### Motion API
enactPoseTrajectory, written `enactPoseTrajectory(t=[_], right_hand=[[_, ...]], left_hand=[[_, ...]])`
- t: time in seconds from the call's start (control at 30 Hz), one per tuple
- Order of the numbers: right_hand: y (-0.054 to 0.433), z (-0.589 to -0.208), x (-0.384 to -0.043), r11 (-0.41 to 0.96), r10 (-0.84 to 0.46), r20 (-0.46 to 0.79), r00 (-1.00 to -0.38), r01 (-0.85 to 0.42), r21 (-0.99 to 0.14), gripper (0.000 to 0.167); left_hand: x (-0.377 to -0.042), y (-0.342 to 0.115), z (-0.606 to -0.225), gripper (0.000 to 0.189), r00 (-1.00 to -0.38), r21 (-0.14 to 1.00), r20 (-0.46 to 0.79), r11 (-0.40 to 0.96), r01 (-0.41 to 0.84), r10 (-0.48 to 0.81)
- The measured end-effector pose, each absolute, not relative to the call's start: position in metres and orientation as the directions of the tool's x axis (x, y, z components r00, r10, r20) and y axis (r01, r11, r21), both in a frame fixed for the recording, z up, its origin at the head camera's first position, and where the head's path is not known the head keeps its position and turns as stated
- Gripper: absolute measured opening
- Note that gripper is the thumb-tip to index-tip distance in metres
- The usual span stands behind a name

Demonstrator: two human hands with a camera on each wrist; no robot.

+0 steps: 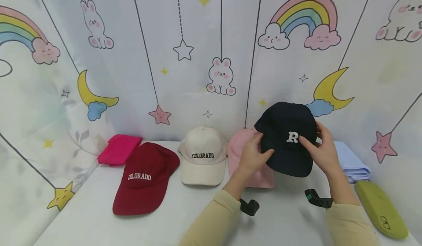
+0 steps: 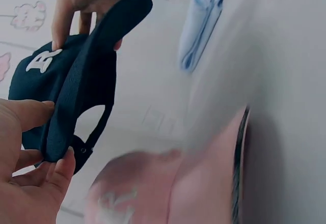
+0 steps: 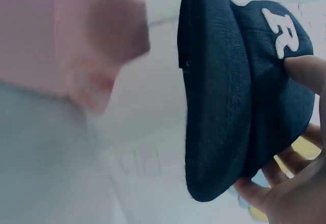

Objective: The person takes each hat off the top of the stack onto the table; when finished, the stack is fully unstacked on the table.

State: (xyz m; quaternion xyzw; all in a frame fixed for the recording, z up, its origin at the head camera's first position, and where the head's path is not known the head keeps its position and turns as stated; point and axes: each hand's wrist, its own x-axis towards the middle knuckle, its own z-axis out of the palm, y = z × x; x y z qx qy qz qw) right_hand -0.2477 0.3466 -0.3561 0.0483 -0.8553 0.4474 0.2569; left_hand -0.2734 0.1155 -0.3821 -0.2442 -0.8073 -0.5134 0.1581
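A dark navy baseball cap (image 1: pixel 280 129) with a white letter R is held above the table, its brim tilted down. My left hand (image 1: pixel 253 153) grips the cap's left edge near the brim, thumb on the front and fingers beneath, as the left wrist view shows. On the other side my right hand (image 1: pixel 321 149) holds the crown, its thumb beside the R and its fingers behind. The strap opening at the back shows in the left wrist view. Behind the left hand sits a pink cap (image 1: pixel 235 149), partly hidden by that hand and the navy cap.
A cream cap (image 1: pixel 202 158) and a dark red cap (image 1: pixel 148 182), both lettered COLORADO, lie to the left. Bright pink folded cloth (image 1: pixel 119 149) is at the far left. Light blue folded cloth (image 1: pixel 352 163) and a green glasses case (image 1: pixel 380 209) lie right. A patterned curtain (image 1: pixel 197 81) hangs behind.
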Motion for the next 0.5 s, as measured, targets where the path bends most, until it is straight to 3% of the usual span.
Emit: enactPoseTrajectory(t=[0.5], right_hand=[[0.421, -0.384, -0.237, 0.645, 0.199, 0.400, -0.894, -0.188, -0.741, 0.076]], left_hand=[[-0.258, 0.188, -0.415, 0.060, -0.920, 0.830, 0.311, 0.404, 0.385, 0.238]])
